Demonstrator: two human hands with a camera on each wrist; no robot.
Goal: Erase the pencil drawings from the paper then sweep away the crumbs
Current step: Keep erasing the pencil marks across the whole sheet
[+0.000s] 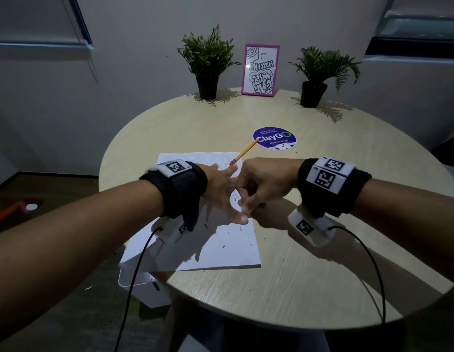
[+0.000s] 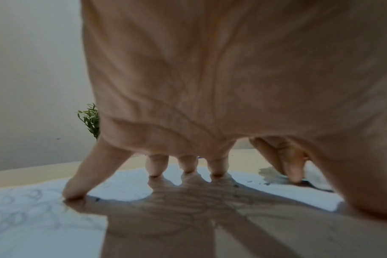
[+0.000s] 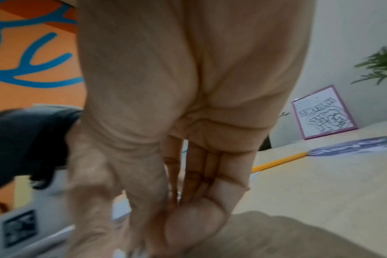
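Note:
A white paper (image 1: 220, 250) lies on the round table (image 1: 309, 250), with faint pencil lines (image 2: 22, 209) at its far left. My left hand (image 1: 220, 189) is spread, and its straight fingertips (image 2: 154, 172) press the sheet down. Just to its right, my right hand (image 1: 256, 189) has its fingers curled and pinches a small white eraser (image 1: 245, 208) against the paper; the fingers hide most of it. Dark crumbs (image 1: 223, 246) are scattered over the near half of the sheet. In the right wrist view the right hand (image 3: 166, 209) is blurred.
A yellow pencil (image 1: 245, 152) lies just beyond the hands, pointing at a purple round sticker (image 1: 274, 138). Two potted plants (image 1: 208, 69) (image 1: 319, 77) and a pink picture frame (image 1: 261, 69) stand at the far edge. A white box (image 1: 144, 288) sits below the table's left rim.

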